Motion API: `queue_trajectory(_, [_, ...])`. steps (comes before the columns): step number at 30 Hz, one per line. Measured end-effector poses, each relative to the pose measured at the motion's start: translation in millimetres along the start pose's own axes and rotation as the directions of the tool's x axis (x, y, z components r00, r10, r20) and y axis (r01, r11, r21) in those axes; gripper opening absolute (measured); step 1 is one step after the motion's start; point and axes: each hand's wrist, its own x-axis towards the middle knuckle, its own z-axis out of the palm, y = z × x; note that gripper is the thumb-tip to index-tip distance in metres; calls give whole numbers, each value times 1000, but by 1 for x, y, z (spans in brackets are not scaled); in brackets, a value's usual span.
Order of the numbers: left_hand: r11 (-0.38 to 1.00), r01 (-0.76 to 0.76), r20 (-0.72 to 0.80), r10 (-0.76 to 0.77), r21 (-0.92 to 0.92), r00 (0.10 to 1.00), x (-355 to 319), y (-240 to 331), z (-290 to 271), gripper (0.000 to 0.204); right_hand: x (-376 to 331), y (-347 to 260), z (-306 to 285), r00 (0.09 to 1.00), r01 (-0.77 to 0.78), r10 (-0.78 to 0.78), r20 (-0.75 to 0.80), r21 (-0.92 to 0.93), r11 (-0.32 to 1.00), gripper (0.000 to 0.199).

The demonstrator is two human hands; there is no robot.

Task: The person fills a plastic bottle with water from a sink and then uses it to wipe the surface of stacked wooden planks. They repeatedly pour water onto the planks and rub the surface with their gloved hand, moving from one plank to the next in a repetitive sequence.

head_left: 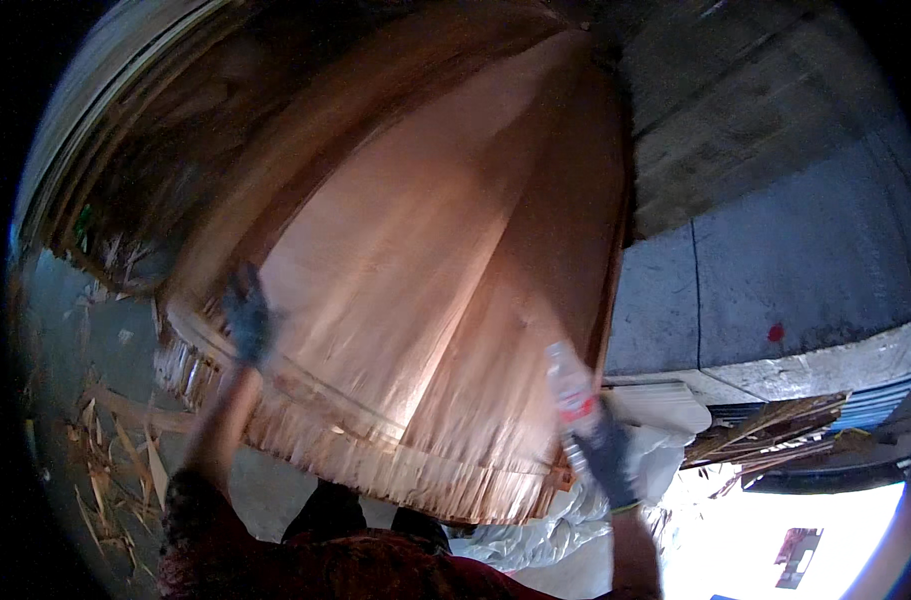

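Note:
A large thin sheet of reddish-brown wood veneer [445, 260] fills the middle of the view, lifted and bowed, with a frayed, splintered lower edge. My left hand [247, 318], in a dark blue glove, grips the sheet at its lower left edge. In a dark glove too, my right hand [603, 448] is at the sheet's lower right corner, closed on a small red and white strip-like object [570, 392] held against the veneer. The picture is blurred by motion.
A stack of veneer sheets [105, 110] lies at the upper left. Wood splinters and scraps [110, 450] litter the grey concrete floor at left. A grey wall [795, 250] stands at right, with white plastic sheeting [665, 440] and broken wood strips [775, 430] below it.

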Motion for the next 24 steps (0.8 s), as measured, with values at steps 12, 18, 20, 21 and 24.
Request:
queue_trajectory(12, [-492,822,824,310,-288,475,-178,218,10,48,-40,-111,100,925,207,-255,283,189,960,85])
queue_trajectory(18, [-570,763,758,339,-305,557,-181,220,14,53,-26,-90,123,686,-612,-342,642,764,205,83])
queue_trajectory(20, [-604,742,739,352,-290,574,-180,215,12,58,-16,-83,135,687,-581,-330,647,762,286,81])
queue_trajectory(21, [-536,773,723,378,-340,579,-175,216,10,61,-9,-75,142,693,-561,-313,649,759,330,80])
queue_trajectory(24, [-271,813,695,424,-515,581,-172,196,15,70,46,-58,109,845,-68,-229,484,520,851,71])
